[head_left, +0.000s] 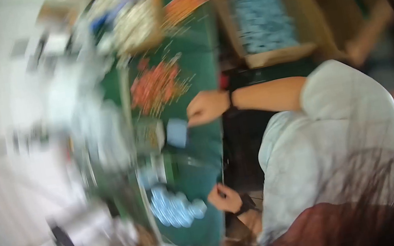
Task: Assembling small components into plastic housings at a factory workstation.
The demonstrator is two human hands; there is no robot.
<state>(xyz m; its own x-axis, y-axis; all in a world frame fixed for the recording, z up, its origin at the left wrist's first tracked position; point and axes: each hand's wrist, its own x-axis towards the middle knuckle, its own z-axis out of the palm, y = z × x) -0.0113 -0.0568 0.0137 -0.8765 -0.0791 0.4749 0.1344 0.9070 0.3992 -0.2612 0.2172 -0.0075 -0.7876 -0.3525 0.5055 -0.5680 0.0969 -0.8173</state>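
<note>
My right hand, a dark band at its wrist, reaches over the green tabletop with its fingers bent in. Its fingertips meet the edge of a flat light-blue square piece; blur hides whether they grip it or something small. Nearer the table's edge, my left hand has its fingers curled and also wears a dark band; what it holds, if anything, does not show. Left of it lies a heap of shiny light-blue rounded pieces. A small tray with tiny contents stands beside the blue square.
Red pieces with thin gold-coloured stems lie farther up the table, with orange ones beyond. An open carton of light-blue pieces stands at the upper right. Another person's arm is past it. Blurred clear bags line the left.
</note>
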